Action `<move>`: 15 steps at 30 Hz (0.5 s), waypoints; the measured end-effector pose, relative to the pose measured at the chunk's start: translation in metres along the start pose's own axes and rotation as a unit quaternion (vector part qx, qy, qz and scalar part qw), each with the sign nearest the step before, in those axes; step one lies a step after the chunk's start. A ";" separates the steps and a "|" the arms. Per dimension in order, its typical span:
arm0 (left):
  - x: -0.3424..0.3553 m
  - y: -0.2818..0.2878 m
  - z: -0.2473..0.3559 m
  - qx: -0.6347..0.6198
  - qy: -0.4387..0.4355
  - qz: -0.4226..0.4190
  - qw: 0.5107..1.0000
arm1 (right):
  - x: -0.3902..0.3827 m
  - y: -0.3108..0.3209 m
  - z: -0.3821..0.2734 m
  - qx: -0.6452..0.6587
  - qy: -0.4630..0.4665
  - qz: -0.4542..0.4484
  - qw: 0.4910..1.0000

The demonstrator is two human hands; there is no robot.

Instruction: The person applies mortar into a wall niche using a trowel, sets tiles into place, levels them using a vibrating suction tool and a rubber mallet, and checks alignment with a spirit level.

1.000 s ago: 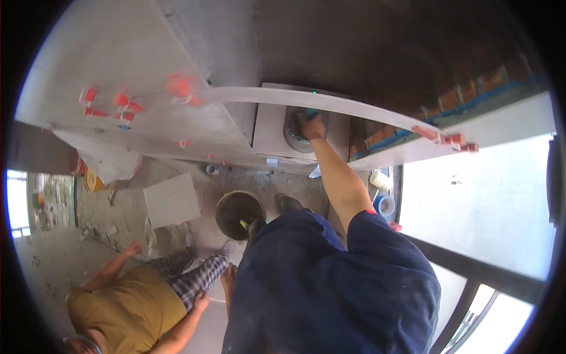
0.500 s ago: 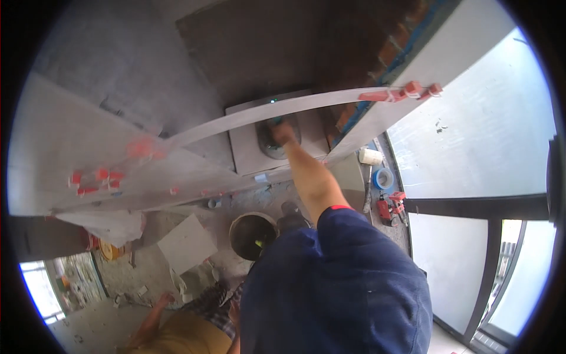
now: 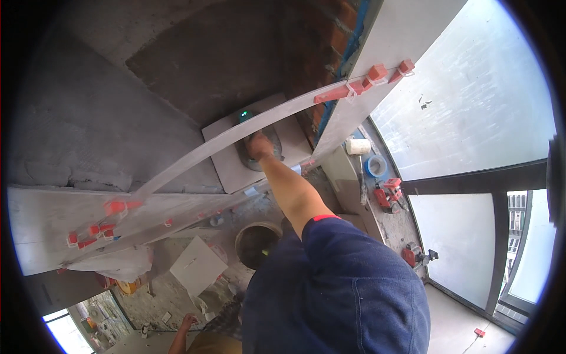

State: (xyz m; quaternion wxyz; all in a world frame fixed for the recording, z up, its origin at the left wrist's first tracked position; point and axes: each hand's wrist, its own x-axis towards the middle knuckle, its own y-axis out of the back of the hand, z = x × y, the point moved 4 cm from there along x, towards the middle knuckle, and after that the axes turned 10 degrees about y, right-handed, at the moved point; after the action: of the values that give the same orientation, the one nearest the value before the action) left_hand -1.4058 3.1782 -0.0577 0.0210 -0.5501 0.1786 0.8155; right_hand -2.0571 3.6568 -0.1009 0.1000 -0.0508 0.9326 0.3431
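My right hand point(image 3: 259, 146) is closed around the handle of a tile vibrator point(image 3: 273, 137) with a grey round suction pad and a teal end where a small green display glows. The pad rests on a light grey tile point(image 3: 224, 168), which lies in a recess behind a narrow pale tile edge point(image 3: 236, 131). That edge crosses in front of the tool and hides part of it. Red levelling wedges point(image 3: 348, 89) with white clips sit along the edge's right end; more wedges point(image 3: 100, 229) are at its left. My left hand is out of view.
A bucket point(image 3: 257, 230) stands below the ledge, near a loose tile point(image 3: 197, 265). To the right lie a white-headed mallet point(image 3: 358, 146), a roll of blue tape point(image 3: 375, 166) and red power tools point(image 3: 389, 194). Another person's hand point(image 3: 187, 321) shows at lower left.
The view has turned, so the ledge, tile and tool appear further left and lower. My right hand keeps its grip on the tile vibrator. The other person shows less at the lower edge.
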 end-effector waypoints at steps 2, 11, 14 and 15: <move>-0.001 -0.007 -0.009 -0.006 0.017 0.009 1.000 | -0.002 -0.012 -0.004 0.003 0.013 -0.007 1.000; 0.003 0.004 -0.019 -0.024 -0.001 -0.013 1.000 | 0.023 -0.030 0.019 -0.009 0.043 -0.022 0.999; 0.006 0.006 -0.019 -0.028 -0.012 -0.031 0.999 | 0.028 -0.029 0.025 -0.037 0.060 -0.002 0.998; 0.009 0.008 -0.016 -0.027 -0.012 -0.033 0.999 | 0.031 -0.028 0.030 -0.055 0.067 0.005 0.996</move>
State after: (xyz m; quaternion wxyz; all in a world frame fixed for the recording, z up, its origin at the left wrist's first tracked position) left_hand -1.3969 3.1638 -0.0691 0.0346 -0.5459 0.1379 0.8257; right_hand -2.0780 3.6544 -0.1471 0.0330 -0.0741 0.9173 0.3898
